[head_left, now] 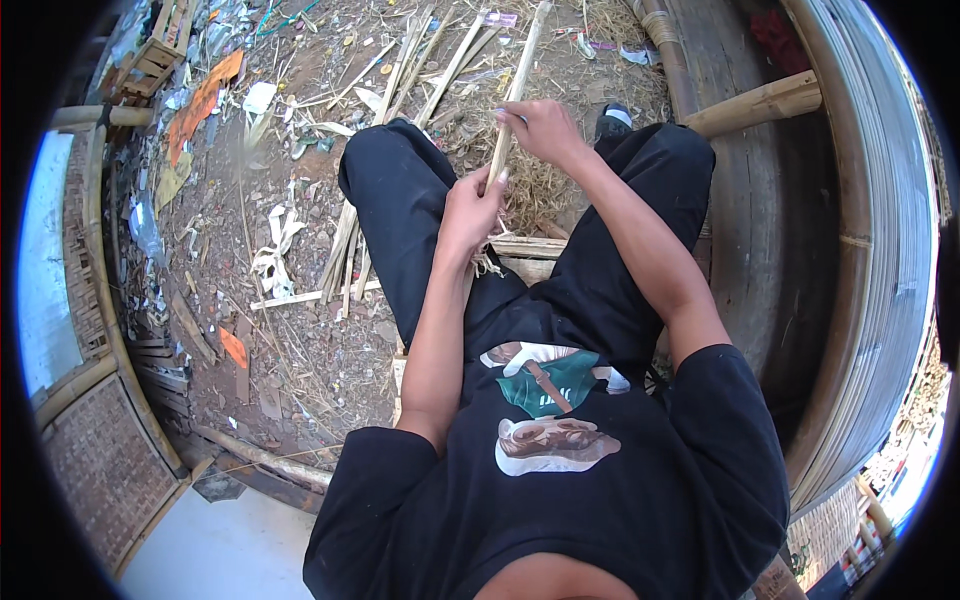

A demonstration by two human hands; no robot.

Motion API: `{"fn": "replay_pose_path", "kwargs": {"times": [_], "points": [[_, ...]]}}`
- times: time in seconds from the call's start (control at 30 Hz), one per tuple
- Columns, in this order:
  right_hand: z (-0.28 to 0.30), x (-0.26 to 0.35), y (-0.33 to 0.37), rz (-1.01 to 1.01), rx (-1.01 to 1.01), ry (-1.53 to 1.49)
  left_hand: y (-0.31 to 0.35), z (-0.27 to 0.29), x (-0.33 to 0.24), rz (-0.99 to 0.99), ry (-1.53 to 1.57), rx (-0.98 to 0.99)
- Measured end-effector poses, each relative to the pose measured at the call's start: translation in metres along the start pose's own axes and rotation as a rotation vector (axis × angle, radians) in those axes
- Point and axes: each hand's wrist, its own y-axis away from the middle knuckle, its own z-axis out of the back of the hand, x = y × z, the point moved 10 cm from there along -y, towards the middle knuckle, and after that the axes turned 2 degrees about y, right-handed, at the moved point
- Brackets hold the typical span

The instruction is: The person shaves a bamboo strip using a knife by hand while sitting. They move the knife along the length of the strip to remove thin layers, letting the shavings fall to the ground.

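Lap and hands: seated person, legs in black trousers (395, 185) spread apart, a pale timber piece (530, 268) lying crosswise between the thighs.

Left hand (470, 215): closed round the lower part of a long pale strip (wood or split bamboo), above the left thigh. Loose fibre curls (487, 262) hang just below it.

Right hand (545, 132): farther out, fingertips pinching the same strip higher up. Whether either palm hides a tool cannot be told.

Pale strip (522, 72): one item, slanting up and away between the knees. The two spaced holds seem meant to steady its length, the open legs to give it room; the thighs hem in sideways movement.

Ground beyond: dry straw and shavings (530, 195) below the hands; loose strips (340, 250) beside the left leg, with more farther ahead, beneath the raised one's line; white scrap (278, 250); orange sheet (203, 105).

Edges: bamboo pole (760, 103) beyond the right knee, likely limiting reach there; slatted crate (158, 55) at far left.
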Motion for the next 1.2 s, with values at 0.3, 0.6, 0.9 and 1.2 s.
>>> {"fn": "replay_pose_path", "kwargs": {"times": [0.3,0.6,0.9,1.2], "points": [[0.021,-0.024,0.002,-0.11,-0.137,-0.107,0.063,0.021,-0.024,0.05,-0.155,0.217],[0.06,-0.027,-0.003,-0.142,-0.261,-0.006,0.062,-0.014,0.001,0.058,0.171,0.173],[0.063,0.0,0.019,-0.145,-0.222,-0.366,0.045,-0.011,0.019,0.12,0.266,0.106],[0.064,-0.067,0.003,-0.469,0.085,0.048,0.04,-0.009,-0.015,0.078,0.262,0.091]]}}
